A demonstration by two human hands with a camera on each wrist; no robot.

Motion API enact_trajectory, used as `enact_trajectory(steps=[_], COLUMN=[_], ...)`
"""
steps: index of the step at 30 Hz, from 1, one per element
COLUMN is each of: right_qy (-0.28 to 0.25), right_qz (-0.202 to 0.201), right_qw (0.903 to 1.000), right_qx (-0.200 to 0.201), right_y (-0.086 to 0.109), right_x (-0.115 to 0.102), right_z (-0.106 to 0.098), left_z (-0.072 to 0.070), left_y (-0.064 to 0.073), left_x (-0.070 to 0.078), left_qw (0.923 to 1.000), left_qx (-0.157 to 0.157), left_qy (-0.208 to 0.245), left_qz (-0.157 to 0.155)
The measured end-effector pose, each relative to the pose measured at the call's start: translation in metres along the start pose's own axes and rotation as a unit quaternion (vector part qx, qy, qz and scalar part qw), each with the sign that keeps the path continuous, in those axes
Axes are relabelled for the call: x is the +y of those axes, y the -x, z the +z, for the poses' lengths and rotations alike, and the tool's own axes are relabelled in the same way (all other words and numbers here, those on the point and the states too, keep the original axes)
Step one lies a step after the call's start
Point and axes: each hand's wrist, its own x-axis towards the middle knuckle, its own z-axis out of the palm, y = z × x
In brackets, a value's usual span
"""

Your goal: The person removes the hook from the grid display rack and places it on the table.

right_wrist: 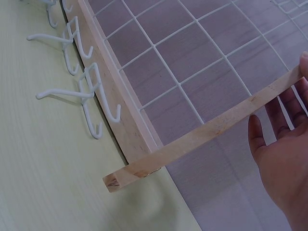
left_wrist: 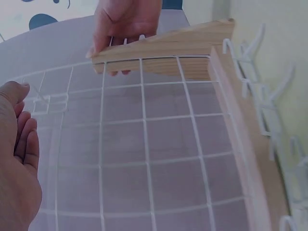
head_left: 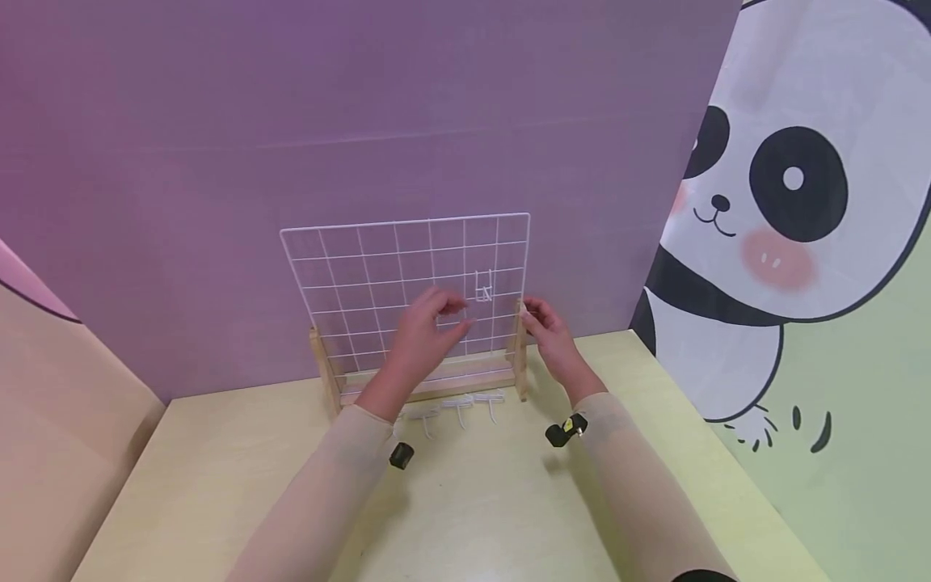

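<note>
A white wire grid panel (head_left: pixel 405 222) stands upright in a wooden stand (head_left: pixel 520 360). One white wire hook (head_left: pixel 483 288) hangs on the grid's right part. Just left of this hook is my left hand (head_left: pixel 424 333), its thumb and fingers curved and spaced apart with nothing between them. My right hand (head_left: pixel 554 343) grips the right wooden upright near its top, fingers on one side and thumb on the other, as the wooden bar (right_wrist: pixel 192 137) in the right wrist view shows.
Several more white wire hooks (head_left: pixel 457 402) lie in a row along the stand's front base, partly behind my left forearm. The pale wooden table (head_left: pixel 480 501) meets a purple wall (head_left: pixel 436 97) behind the grid. A panda is painted at right.
</note>
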Motion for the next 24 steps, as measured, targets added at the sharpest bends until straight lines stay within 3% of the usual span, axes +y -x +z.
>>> enact_trajectory(steps=[9,24], right_qy=[0.015,0.018], right_qz=[0.007,0.005], right_qw=[0.9999,0.9998], right_qx=[-0.004,-0.006], right_y=[-0.001,-0.001], right_x=[-0.001,-0.001], right_z=[-0.001,-0.001], left_z=[0.017,0.027], left_y=[-0.026,-0.035], left_x=[0.015,0.015], left_qw=[0.9988,0.9996], left_qx=[0.000,0.011], left_qy=[-0.032,-0.021], left_qz=[0.037,0.016])
